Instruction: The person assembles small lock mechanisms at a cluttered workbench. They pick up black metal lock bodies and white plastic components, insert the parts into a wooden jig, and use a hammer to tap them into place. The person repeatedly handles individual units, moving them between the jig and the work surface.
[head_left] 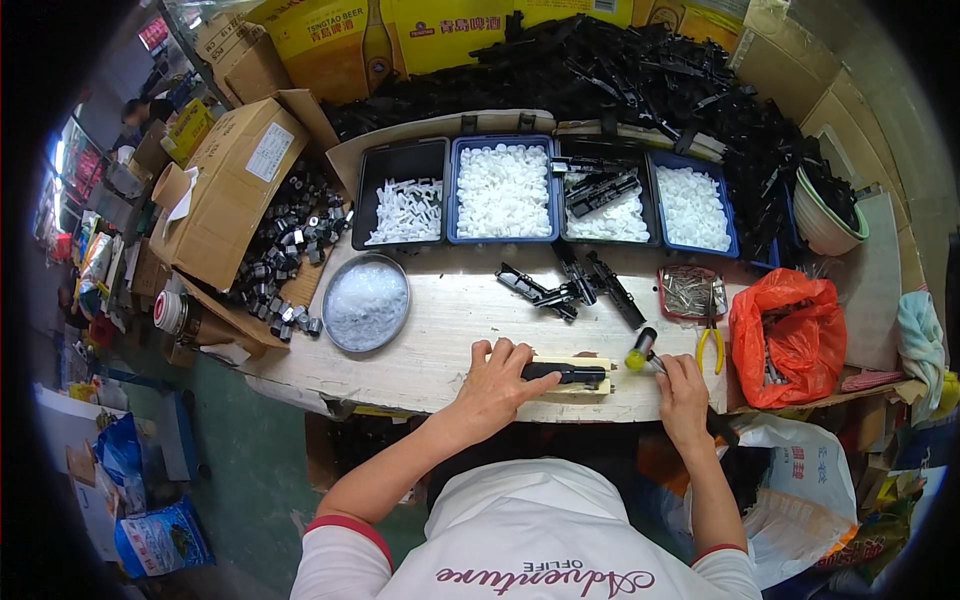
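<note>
On the near edge of the table, my left hand presses a long black plastic part onto a cream-coloured block, its thumb lying along the part. My right hand is closed round the handle of a small hammer with a yellow-green end. The hammer's head is raised just right of the block, apart from the part. Beyond the hands, several similar black plastic pieces lie loose on the table. Pliers with yellow handles lie past my right hand.
Trays of small white pieces line the back, below a heap of black parts. A round metal dish and dark metallic pieces are left. A red tray of pins and an orange bag stand right.
</note>
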